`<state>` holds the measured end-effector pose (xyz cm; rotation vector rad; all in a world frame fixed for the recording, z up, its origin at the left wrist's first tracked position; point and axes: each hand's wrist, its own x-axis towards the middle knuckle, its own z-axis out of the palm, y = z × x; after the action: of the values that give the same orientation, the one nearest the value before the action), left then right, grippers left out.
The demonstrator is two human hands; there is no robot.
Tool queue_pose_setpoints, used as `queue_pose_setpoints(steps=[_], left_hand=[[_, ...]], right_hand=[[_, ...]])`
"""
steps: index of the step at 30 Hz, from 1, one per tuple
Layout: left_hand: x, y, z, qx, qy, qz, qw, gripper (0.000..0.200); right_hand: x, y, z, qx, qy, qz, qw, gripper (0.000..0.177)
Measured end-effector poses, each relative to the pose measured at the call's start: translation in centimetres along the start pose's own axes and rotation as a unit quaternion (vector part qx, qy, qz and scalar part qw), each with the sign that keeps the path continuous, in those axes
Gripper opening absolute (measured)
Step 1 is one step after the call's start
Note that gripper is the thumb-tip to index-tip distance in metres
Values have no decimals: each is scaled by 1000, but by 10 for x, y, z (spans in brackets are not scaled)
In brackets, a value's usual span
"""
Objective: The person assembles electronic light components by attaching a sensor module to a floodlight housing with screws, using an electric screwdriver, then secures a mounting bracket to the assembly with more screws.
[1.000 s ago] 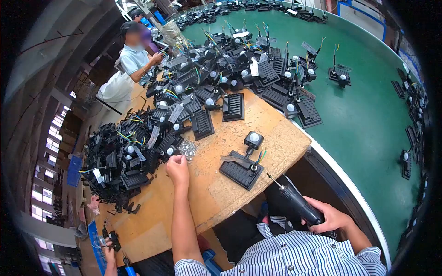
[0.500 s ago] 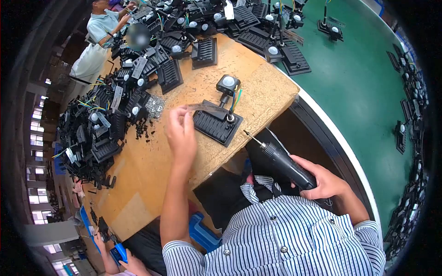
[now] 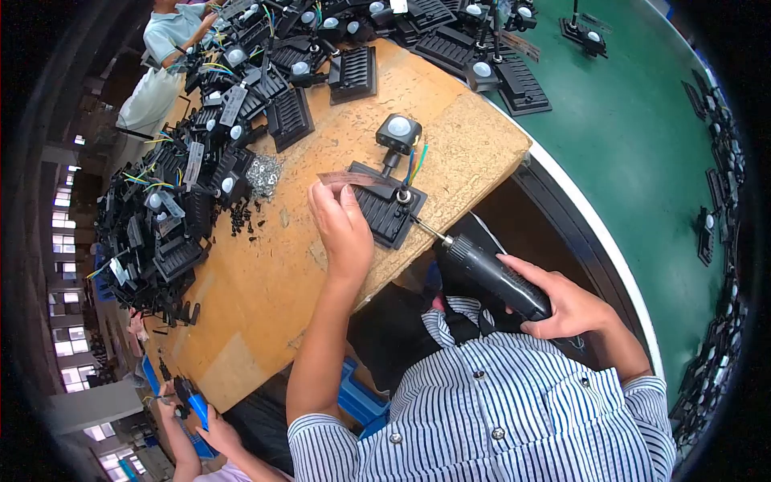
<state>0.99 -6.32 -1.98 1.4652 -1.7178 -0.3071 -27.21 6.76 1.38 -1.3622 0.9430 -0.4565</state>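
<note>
The left hand (image 3: pixel 341 229) rests on the sensor floodlight (image 3: pixel 385 213) on the counter (image 3: pixel 265 297), its grip unclear, while the right hand (image 3: pixel 566 305), clamped on an electric screwdriver (image 3: pixel 490 273), angles the bit up-left to the floodlight's right edge.

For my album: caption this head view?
Left hand steadies a black floodlight on the workbench; right hand holds an electric screwdriver to it.

Short-sleeved shirt (image 3: pixel 514 402) was worn, striped vertically in blue and white, with collar (image 3: pixel 450 321) and small pale buttons (image 3: pixel 477 374). Left hand (image 3: pixel 341 229) and right hand (image 3: pixel 566 305) were left bare.
</note>
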Motion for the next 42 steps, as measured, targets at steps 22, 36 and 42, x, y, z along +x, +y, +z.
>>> queue_pose_setpoints(steps=[22,36,42], left_hand=[[-4,3,-9,21,1,39,999,10],[-19,25,-23,-146,-96,-30,984,7],[-21,25,-24,-137,-97,-1,986,6]], right_hand=[[5,-5,14,-24,42,-35,998,91],[6,-7,18,-39,20,-42,998,94],[6,-7,18,-37,12,-39,998,94]])
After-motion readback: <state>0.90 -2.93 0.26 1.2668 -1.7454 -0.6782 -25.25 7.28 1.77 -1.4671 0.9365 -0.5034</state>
